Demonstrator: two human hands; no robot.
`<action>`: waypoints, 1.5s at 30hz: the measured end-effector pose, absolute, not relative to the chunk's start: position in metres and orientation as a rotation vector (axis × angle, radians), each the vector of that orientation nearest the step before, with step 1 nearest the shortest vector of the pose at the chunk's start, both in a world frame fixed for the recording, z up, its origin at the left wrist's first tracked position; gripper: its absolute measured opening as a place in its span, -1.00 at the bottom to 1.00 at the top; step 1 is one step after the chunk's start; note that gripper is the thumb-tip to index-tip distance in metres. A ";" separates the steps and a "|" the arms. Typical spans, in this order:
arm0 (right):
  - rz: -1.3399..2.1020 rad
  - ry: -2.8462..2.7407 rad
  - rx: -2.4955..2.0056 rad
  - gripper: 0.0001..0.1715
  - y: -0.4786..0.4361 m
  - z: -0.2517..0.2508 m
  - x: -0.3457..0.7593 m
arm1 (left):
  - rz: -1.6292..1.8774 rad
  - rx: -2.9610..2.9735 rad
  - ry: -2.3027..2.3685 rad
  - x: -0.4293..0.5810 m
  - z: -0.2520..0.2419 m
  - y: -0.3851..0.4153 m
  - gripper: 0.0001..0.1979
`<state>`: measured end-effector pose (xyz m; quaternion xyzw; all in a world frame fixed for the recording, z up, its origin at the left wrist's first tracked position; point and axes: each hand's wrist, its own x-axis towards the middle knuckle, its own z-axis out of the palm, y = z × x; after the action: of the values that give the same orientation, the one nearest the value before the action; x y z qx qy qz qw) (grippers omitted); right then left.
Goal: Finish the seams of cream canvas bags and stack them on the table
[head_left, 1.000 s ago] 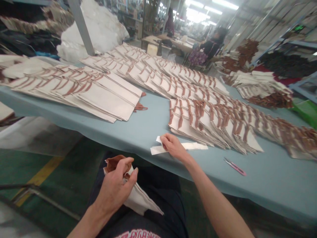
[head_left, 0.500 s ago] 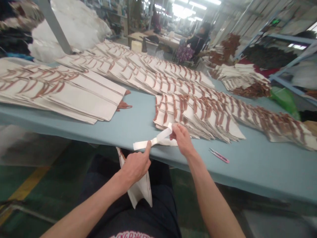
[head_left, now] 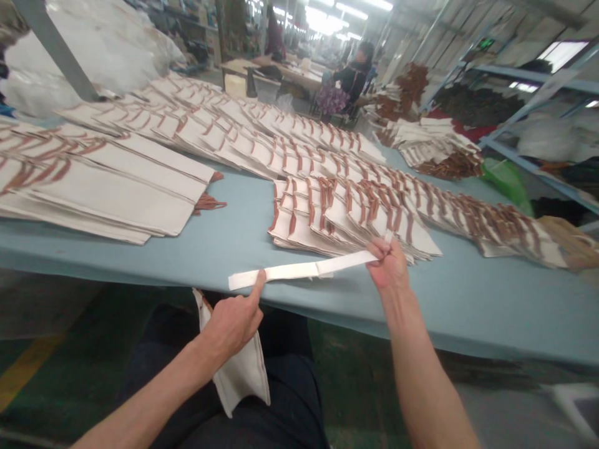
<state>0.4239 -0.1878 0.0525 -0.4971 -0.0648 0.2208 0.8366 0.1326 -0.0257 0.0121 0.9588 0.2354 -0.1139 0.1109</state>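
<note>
Bright ceiling lights (head_left: 322,20) shine over a crowded workshop, where a person (head_left: 352,81) sits in the background near tables. Clear plastic wrapping (head_left: 103,53) is heaped at the far left, and a blue-framed shelf (head_left: 519,159) stands at the right. Pale blue cloth covers the long surface (head_left: 472,302) in front. Across it lie overlapping rows of cream fabric pieces with brown edges: a left stack (head_left: 140,187) with brown strips (head_left: 210,202) poking out at its side, a near stack (head_left: 299,224) in the middle, and more rows behind and to the right. Near the back right, a green bag (head_left: 508,181) lies beside a mixed pile (head_left: 435,146) of cream and brown material.

At the front edge, a white strip (head_left: 290,272) stretches between the two hands. The right hand (head_left: 388,265) is closed in a pinch on its right end, just in front of the near stack. The left hand (head_left: 236,323) presses the strip near its left end with an extended index finger; its other fingers are curled, holding a loose cream piece (head_left: 243,374) that hangs tilted over the lap.
</note>
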 end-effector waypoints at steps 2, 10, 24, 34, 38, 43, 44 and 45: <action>0.430 -0.099 -1.067 -0.48 -0.199 0.056 0.437 | -0.324 2.823 0.692 0.133 0.012 -0.026 -0.29; 0.294 -0.044 -1.052 -0.45 -0.228 0.099 0.458 | -0.210 2.727 0.673 0.131 0.002 -0.021 -0.28; 0.661 -0.389 -1.000 -0.43 -0.166 0.139 0.294 | 0.242 2.339 0.713 0.098 -0.015 -0.029 -0.41; 0.853 -0.486 -0.877 -0.41 -0.113 0.162 0.192 | 0.119 1.670 0.313 0.069 0.022 -0.073 -0.59; 0.895 -0.410 -0.867 -0.43 -0.119 0.142 0.182 | 0.358 1.182 0.377 0.065 0.033 -0.081 -0.38; 0.924 -0.253 -0.854 -0.36 -0.140 0.113 0.173 | 0.467 1.282 0.517 0.051 0.044 -0.077 -0.44; 0.924 -0.243 -0.863 -0.35 -0.145 0.108 0.173 | 0.480 1.326 0.548 0.050 0.046 -0.076 -0.50; 0.922 -0.246 -0.885 -0.34 -0.151 0.102 0.173 | 0.483 1.363 0.570 0.050 0.047 -0.076 -0.54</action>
<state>0.1734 -0.1507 0.1019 -0.4118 -0.1145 0.4291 0.7957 0.0499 -0.0755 0.0474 0.6150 0.2572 0.2180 0.7128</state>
